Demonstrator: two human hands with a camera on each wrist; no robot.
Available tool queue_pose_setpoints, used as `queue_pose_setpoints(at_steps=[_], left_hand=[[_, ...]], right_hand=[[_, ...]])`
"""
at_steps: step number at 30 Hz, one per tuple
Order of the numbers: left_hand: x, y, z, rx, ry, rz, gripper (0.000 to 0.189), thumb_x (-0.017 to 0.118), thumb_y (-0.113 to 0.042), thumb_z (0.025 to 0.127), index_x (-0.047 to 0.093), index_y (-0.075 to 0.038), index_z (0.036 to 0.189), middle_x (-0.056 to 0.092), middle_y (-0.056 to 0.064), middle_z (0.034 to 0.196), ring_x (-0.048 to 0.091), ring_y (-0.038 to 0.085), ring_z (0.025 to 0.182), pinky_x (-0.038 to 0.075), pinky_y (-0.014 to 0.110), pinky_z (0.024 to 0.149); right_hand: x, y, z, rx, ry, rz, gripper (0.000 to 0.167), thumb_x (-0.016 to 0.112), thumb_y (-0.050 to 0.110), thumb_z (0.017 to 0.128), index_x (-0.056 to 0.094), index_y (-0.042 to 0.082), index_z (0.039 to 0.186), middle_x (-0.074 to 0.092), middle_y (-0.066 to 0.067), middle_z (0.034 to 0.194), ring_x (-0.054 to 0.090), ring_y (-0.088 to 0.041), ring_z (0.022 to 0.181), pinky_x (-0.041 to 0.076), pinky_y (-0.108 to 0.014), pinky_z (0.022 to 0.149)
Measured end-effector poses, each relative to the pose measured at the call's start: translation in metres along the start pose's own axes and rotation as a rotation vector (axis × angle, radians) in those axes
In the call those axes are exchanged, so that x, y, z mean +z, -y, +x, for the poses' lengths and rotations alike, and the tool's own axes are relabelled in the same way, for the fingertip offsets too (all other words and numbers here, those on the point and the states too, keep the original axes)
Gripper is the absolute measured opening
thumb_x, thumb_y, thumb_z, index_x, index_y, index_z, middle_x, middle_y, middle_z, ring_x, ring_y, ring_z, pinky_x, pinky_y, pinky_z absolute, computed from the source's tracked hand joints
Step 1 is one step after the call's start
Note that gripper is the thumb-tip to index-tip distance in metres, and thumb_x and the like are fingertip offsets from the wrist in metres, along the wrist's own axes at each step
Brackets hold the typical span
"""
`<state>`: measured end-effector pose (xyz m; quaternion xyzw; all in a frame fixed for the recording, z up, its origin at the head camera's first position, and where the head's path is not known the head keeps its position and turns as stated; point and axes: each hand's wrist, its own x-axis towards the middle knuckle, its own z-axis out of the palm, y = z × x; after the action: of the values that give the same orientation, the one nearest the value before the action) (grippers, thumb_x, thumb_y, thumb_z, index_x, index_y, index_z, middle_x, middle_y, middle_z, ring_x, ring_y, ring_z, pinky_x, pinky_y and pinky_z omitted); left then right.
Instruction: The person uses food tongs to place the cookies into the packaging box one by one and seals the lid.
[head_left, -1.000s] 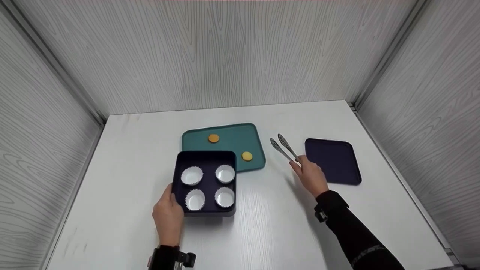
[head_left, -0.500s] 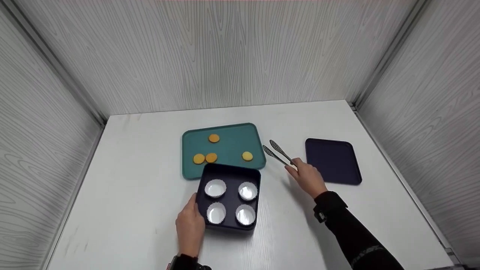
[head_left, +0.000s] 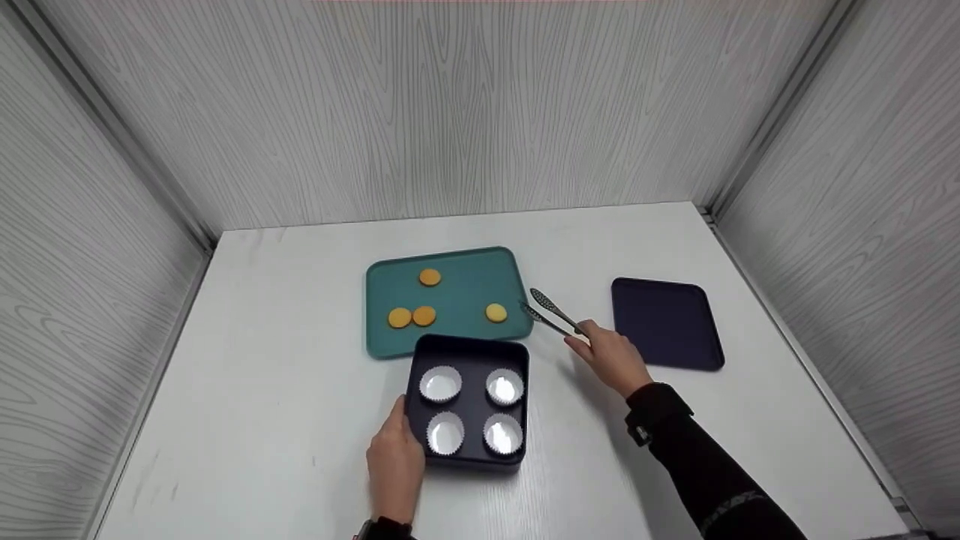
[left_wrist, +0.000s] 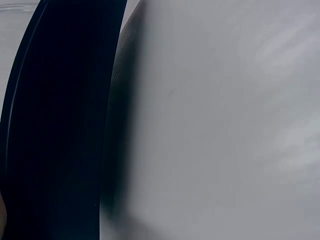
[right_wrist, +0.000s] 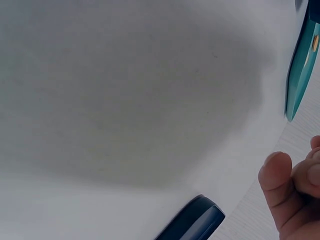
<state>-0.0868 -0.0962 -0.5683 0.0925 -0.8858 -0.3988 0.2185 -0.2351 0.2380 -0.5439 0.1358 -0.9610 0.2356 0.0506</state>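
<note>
My left hand holds a dark navy rectangular box by its left side in the head view; several white fluted paper cups stand inside. The box wall fills the left of the left wrist view, and most of that hand's fingers are hidden. With my right hand I grip metal tongs, their arms apart and nothing between the tips, which are at the right edge of a green tray. Several round orange and yellow cookie-like discs lie on the tray.
A flat dark purple square tray lies right of my right hand. All of it stands on a white table with pale wood-grain panels at the back and both sides. The box's far edge is close to the green tray's front edge.
The box has moved right and toward me in my left hand, uncovering two more discs on the green tray. The tongs have shifted left and slightly nearer, their tips now at the tray's edge.
</note>
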Motion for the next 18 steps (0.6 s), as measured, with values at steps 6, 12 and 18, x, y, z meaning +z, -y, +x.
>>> queue_pose_setpoints(at_steps=[6,12,18], left_hand=[[0.005,-0.004,-0.011,0.007,-0.020,0.025,0.034,0.054,0.007,0.100,0.062,0.009,0.133,0.070,0.028,0.117,0.072,0.042,0.098,0.058,0.052,0.080],[0.011,-0.004,-0.018,0.020,-0.027,0.048,0.042,0.056,0.007,0.097,0.058,0.006,0.139,0.069,0.024,0.124,0.072,0.040,0.098,0.059,0.050,0.078],[0.014,-0.006,-0.023,0.008,-0.031,0.043,0.051,0.059,0.009,0.095,0.053,0.004,0.145,0.066,0.022,0.131,0.073,0.038,0.092,0.059,0.049,0.070]], right_hand=[[0.001,0.001,0.000,-0.022,0.006,-0.009,0.036,0.061,0.039,0.103,0.066,0.006,0.117,0.074,-0.019,0.099,0.071,-0.040,0.085,0.055,-0.057,0.068],[0.003,0.003,0.001,-0.034,0.026,-0.021,0.034,0.061,0.038,0.103,0.066,0.006,0.114,0.074,-0.018,0.097,0.071,-0.039,0.084,0.055,-0.055,0.067],[0.006,0.007,0.003,-0.053,0.027,-0.039,0.034,0.063,0.037,0.102,0.067,0.005,0.112,0.075,-0.016,0.096,0.071,-0.038,0.080,0.055,-0.054,0.067]])
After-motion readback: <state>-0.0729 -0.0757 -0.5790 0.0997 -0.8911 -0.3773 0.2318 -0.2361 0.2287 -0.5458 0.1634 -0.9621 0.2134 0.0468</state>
